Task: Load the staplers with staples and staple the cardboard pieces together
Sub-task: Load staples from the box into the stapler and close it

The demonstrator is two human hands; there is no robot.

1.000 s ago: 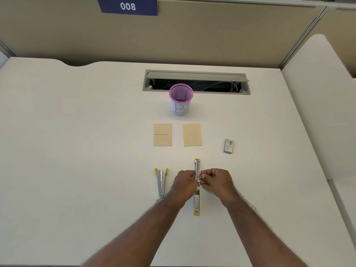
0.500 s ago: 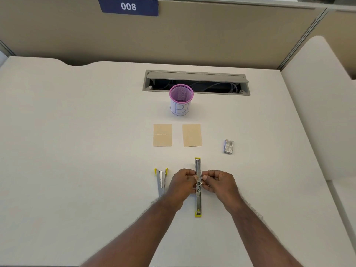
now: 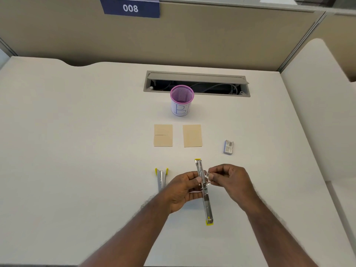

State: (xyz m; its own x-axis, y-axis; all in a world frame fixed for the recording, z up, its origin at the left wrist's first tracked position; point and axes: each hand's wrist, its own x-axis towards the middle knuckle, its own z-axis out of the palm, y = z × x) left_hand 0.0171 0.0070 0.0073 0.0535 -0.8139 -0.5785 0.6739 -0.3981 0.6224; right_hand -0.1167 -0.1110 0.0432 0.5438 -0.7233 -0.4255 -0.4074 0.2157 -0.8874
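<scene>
A broad off-white desk (image 3: pixel 77 151) filled the view, backed by a beige partition wall (image 3: pixel 212 35) that carried a navy blue sign (image 3: pixel 131 8) reading 008. A long grey cable tray with its flap raised (image 3: pixel 196 83) was sunk into the desk's far side, and just in front of it stood a purple wire-mesh cup wrapped in white paper (image 3: pixel 181 100). Nearer lay two tan rectangular cardboard pieces side by side — the left cardboard piece (image 3: pixel 163 135), which showed a line across its middle, and the right cardboard piece (image 3: pixel 192 135), close together but apart. The silver metal stapler with yellow ends, swung open to full length (image 3: pixel 204 191), lay lengthwise between the hands. The left hand (image 3: pixel 183 189) gripped its middle, fingers curled round the hinge. The right hand (image 3: pixel 229 182) pinched something small and silvery at the stapler's channel; it was too small to identify. A second silver-and-yellow stapler, partly open (image 3: pixel 161 179), lay just left of the left hand. A small blue-and-white staple box (image 3: pixel 228 147) lay well to the right of the cardboard.
</scene>
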